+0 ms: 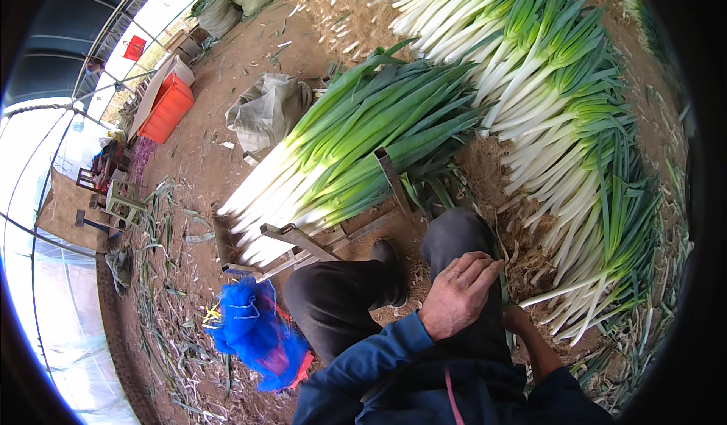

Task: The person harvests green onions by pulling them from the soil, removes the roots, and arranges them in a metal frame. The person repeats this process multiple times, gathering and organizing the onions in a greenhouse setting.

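My left hand (pixel 461 293) is over my right thigh near the knee, back upward and fingers bent together; whether anything is under the fingers is hidden. Low beside the outer side of that thigh is my right hand (pixel 514 318), its fingers mostly hidden. A thin green leaf strip (pixel 503 282) runs along the thigh between the two hands. Before my knees, a thick bundle of long scallions (pixel 346 152) lies in a metal frame (pixel 306 246), white ends toward the left. To my right stretches a long row of scallions (pixel 559 141) with roots still on.
Blue netting (pixel 250 323) lies beside my left leg. A pale woven sack (pixel 267 109) sits beyond the bundle. Farther left are an orange crate (pixel 166 107) and a green plastic stool (pixel 124 200). Leaf scraps (pixel 176 334) litter the soil.
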`<state>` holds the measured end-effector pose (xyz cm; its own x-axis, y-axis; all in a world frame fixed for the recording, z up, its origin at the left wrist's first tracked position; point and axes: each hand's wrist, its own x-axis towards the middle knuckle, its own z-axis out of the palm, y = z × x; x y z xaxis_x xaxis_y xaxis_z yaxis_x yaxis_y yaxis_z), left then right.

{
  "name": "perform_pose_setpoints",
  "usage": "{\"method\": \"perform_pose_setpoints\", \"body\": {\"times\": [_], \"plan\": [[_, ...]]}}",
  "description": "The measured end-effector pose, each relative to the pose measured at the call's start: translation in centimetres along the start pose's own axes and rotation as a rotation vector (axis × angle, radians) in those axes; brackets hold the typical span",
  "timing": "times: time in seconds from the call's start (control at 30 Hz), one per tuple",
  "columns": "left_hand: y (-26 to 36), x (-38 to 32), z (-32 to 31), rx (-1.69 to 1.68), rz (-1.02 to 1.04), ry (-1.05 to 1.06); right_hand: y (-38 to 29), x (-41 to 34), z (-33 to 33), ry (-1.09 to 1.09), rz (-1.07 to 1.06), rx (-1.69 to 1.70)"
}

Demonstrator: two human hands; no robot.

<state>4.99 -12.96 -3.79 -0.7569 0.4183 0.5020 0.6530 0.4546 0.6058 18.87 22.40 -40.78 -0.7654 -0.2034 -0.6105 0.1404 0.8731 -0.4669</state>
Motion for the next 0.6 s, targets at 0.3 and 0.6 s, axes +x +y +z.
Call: {"method": "perform_pose_setpoints", "body": {"times": [0.3, 0.6], "plan": [[-3.4, -0.1, -1.7, 0.08, -0.034, -0.071, 0.5, -0.6, -1.6, -0.028, 0.162, 0.112], [-7.8, -7.6, -21.2, 0.297, -0.59, 0.285, -17.7, 7.6, -24.3, 0.46, -0.179, 0.681]]}}
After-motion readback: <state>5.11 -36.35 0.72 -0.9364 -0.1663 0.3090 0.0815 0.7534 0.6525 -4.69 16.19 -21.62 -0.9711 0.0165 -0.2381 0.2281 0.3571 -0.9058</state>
